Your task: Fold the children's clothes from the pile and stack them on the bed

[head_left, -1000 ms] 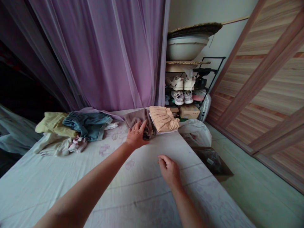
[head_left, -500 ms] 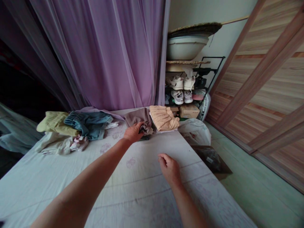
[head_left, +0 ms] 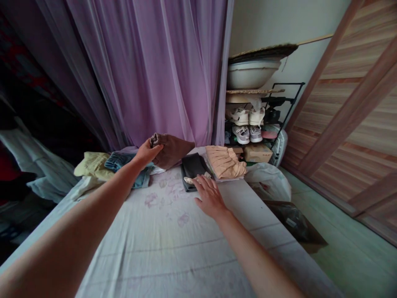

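Note:
My left hand (head_left: 149, 151) grips a folded brown garment (head_left: 173, 151) by its gathered end and holds it raised above the bed. My right hand (head_left: 209, 194) lies over the near edge of a folded dark grey garment (head_left: 194, 163), fingers spread. A small cream-coloured bunched piece (head_left: 194, 179) shows at my right fingertips; what it belongs to is unclear. Just right of the dark garment lie folded peach pleated shorts (head_left: 223, 161). Partly behind my left forearm are blue denim clothing (head_left: 116, 161) and a yellow garment (head_left: 93, 164).
The bed (head_left: 161, 248) has a pale flowered sheet. Behind it hangs a purple curtain (head_left: 149, 74). To the right stand a shoe rack (head_left: 288, 101) with shoes and basins, a white plastic bag (head_left: 269, 178), a cardboard box (head_left: 300, 223) on the floor and a wooden wardrobe (head_left: 350, 124).
My left hand has lifted the brown garment off the pile and moved it left, uncovering the dark grey one. My right hand has reached forward to the pile and its fingers have spread.

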The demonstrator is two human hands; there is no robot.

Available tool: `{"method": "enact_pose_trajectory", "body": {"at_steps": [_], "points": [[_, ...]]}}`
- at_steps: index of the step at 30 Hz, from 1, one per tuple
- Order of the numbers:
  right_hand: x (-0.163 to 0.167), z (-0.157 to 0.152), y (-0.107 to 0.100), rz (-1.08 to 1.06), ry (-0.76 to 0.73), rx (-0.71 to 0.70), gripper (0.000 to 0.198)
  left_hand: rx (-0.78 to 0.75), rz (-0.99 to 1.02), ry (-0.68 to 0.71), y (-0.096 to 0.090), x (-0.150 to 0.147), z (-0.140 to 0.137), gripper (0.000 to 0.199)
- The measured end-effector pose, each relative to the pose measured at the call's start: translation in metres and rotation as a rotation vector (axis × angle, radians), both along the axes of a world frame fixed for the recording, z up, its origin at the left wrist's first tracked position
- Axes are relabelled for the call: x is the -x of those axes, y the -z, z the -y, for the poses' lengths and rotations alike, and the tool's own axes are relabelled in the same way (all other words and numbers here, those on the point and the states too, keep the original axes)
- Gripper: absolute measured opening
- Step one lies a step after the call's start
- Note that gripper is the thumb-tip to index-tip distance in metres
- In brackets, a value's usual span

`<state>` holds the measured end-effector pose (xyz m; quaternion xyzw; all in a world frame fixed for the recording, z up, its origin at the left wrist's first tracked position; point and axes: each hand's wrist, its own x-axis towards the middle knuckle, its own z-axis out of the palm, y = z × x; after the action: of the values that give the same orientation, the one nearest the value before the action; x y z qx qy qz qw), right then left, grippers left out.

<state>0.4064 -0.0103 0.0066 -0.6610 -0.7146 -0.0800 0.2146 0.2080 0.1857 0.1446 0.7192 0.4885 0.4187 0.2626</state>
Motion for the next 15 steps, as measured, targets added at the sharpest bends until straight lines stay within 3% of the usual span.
{"method": "enact_pose_trajectory", "body": {"at_steps": [4, 7, 10, 15], "points": [[-0.004, -0.049, -0.006, 0.121, -0.028, 0.154, 0.080, 0.079, 0.088, -0.018, -0.025, 0.032, -0.003, 0.043], [-0.003, -0.068, -0.003, 0.183, -0.047, 0.197, 0.062, 0.115, 0.104, -0.005, -0.044, 0.050, -0.005, 0.038], [0.000, -0.073, -0.010, 0.235, -0.040, 0.212, 0.028, 0.127, 0.088, -0.055, -0.060, 0.063, -0.008, 0.037], [0.003, -0.051, -0.038, 0.263, -0.031, 0.186, 0.023, 0.024, -0.011, -0.130, -0.084, 0.074, -0.010, 0.039]]}}
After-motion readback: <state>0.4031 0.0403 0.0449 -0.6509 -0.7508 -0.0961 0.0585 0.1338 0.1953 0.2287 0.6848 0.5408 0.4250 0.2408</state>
